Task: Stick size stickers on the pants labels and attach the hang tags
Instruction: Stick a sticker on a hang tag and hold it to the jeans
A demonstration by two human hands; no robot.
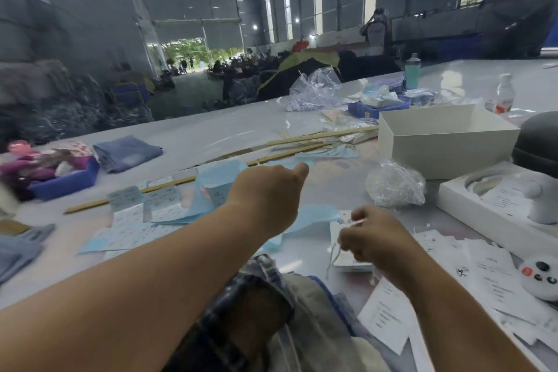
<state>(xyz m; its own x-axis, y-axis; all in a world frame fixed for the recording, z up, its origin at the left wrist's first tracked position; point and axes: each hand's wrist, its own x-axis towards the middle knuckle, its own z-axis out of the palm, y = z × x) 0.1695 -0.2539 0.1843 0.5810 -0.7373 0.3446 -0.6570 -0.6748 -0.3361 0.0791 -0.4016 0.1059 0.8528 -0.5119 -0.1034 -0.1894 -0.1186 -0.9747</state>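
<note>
I see my left hand (268, 199) stretched out over the tabltop's blue sticker sheets (169, 205), its grip curled closed, holding nothing I can make out; my right hand (374, 238) pinches a white string (333, 254) just above the hang tags (347, 251) stacked on the tabletop (211, 136); the pants (271, 311) lie bunched at the near edge, under my left forearm.
</note>
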